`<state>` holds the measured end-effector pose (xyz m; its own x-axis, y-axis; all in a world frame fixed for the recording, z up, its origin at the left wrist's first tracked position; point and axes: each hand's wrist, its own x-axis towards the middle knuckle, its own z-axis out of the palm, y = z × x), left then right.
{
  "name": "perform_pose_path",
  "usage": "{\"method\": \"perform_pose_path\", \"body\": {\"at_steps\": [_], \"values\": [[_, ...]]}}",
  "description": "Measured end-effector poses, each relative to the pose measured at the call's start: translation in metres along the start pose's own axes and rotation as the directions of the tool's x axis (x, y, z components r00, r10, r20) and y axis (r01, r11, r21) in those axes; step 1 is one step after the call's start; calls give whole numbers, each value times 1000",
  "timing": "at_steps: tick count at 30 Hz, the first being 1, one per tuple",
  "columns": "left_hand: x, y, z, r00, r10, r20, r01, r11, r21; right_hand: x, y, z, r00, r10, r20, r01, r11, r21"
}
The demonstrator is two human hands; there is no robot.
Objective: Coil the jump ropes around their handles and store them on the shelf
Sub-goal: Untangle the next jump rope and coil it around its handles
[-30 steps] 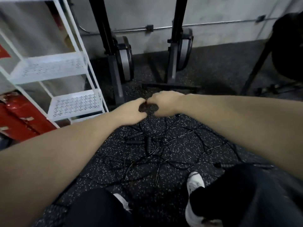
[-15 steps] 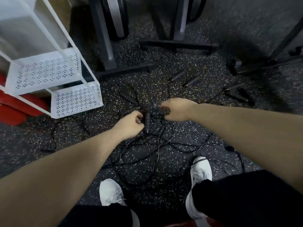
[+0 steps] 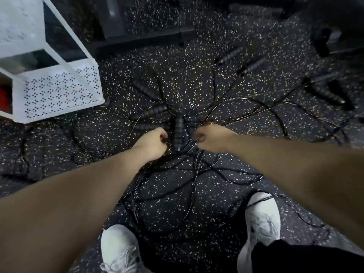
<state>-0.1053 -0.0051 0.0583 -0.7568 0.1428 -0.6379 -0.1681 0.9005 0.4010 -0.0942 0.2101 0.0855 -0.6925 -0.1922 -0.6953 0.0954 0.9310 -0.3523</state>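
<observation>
Several black jump ropes lie tangled on the speckled rubber floor, their thin cords (image 3: 197, 174) looping between my feet. Ribbed black handles lie in a cluster, one upright handle (image 3: 178, 131) between my hands, others (image 3: 151, 112) to its left. My left hand (image 3: 152, 143) is curled low over the cords beside that handle; what it grips is hidden. My right hand (image 3: 211, 137) is curled round a bunch of cords. More handles (image 3: 229, 55) lie further back and at the right (image 3: 328, 93). The white perforated shelf (image 3: 59, 91) stands at the left.
Dark bases of exercise machines (image 3: 141, 39) stand behind the ropes, another dark frame (image 3: 334, 36) at the far right. My white shoes (image 3: 263, 217) stand on the floor amid the cords. Something red (image 3: 5, 98) shows behind the shelf.
My view has tilted down to the floor. Both hands went from close together at chest height down to the rope pile and moved apart, with the right hand now holding cords.
</observation>
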Motion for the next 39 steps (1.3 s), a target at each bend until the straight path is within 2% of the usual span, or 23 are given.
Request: {"method": "perform_pose_path", "body": {"at_steps": [4,7,11,14,17,19,23,26,28,31,33,35,37,39], "values": [[39,-7,4,999,19,-45,-16,998,60,36,-3,26,998,53,15,-55,976,209],[63,-11,7,998,17,-68,-9,994,107,58,-11,41,993,117,14,-114,916,386],[86,-21,16,997,-2,-80,16,984,178,79,-16,59,979,201,-8,-167,834,526],[96,-28,22,995,-11,-94,39,953,300,91,-16,72,962,273,3,-214,745,632],[102,-36,25,991,48,-127,21,872,489,103,-18,81,938,343,52,-261,599,757],[103,-43,31,989,46,-138,31,862,506,110,-19,86,928,364,75,-279,547,790],[98,-51,44,981,57,-184,36,882,470,117,-24,93,926,367,88,-302,582,755],[89,-53,49,981,-5,-193,59,959,276,119,-26,98,918,372,141,-339,545,767],[83,-55,53,981,-48,-189,64,995,82,119,-28,101,926,334,177,-326,470,820],[71,-56,66,979,-123,-162,90,977,-193,119,-32,103,934,294,204,-299,328,896],[63,-54,75,976,-198,-91,139,888,-438,114,-33,102,934,289,210,-294,291,910],[57,-55,79,965,-262,-21,191,753,-630,105,-33,103,943,253,217,-291,303,908],[51,-57,79,953,-300,38,234,650,-723,93,-33,106,953,185,238,-287,308,907],[47,-57,77,944,-315,99,273,577,-770,80,-31,111,957,132,257,-288,364,886]]}}
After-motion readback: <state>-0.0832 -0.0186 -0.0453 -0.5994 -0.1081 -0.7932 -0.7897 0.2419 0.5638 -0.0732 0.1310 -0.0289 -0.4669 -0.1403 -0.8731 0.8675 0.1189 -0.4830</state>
